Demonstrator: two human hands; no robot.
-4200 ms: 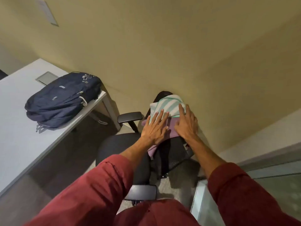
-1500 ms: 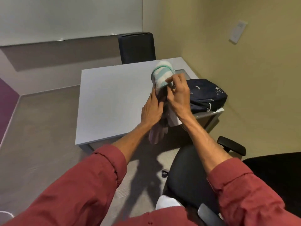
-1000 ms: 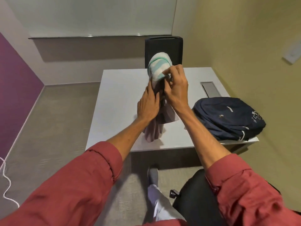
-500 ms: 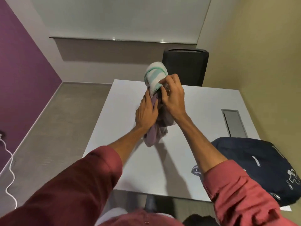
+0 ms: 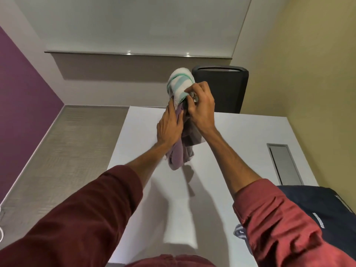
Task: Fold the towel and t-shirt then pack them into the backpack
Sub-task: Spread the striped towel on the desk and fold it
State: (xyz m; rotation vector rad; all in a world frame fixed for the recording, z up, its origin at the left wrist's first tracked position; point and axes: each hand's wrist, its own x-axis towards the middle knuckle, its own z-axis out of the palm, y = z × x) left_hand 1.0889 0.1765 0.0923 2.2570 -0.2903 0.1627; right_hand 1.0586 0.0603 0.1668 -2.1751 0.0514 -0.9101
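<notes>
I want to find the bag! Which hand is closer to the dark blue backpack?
The right hand. The backpack lies at the table's near right corner; the left hand is further left. Both hold the bunched clothes.

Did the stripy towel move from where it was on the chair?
Yes. The stripy towel left the chair and is now held up by both hands, left hand and right hand, over the white table.

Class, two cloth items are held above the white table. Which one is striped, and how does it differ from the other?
The white towel with mint-green stripes, bunched at the top. The plain mauve t-shirt hangs below it, unstriped.
</notes>
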